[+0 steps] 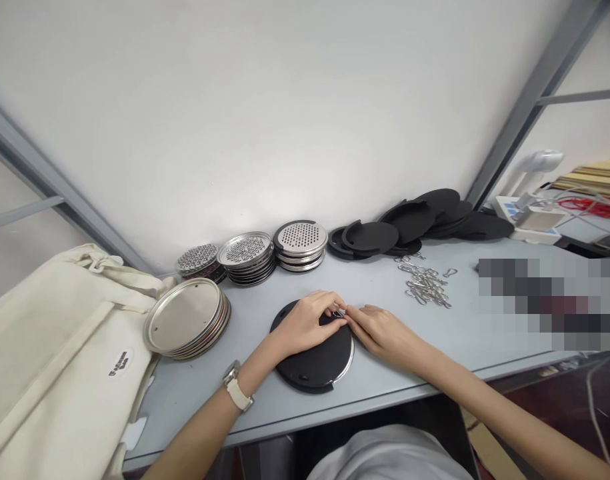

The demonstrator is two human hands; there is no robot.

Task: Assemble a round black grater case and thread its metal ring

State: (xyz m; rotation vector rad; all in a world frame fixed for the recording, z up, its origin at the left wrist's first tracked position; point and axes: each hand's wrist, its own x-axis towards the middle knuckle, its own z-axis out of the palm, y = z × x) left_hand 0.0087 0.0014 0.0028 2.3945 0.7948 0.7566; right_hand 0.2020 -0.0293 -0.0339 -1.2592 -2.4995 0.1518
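Note:
A round black disc (317,363) with a metal rim lies flat on the grey table (385,393) in front of me. My left hand (307,323) rests on its upper part, fingers curled. My right hand (379,330) meets it from the right. Both pinch a small metal clip (339,312) at the disc's top edge. A watch with a pale strap (236,389) sits on my left wrist.
A stack of plain metal plates (187,325) lies to the left beside a cream cloth bag (59,360). Perforated metal discs (299,243) stand in stacks at the back. Black discs (419,223) pile at the back right, loose metal clips (427,283) before them.

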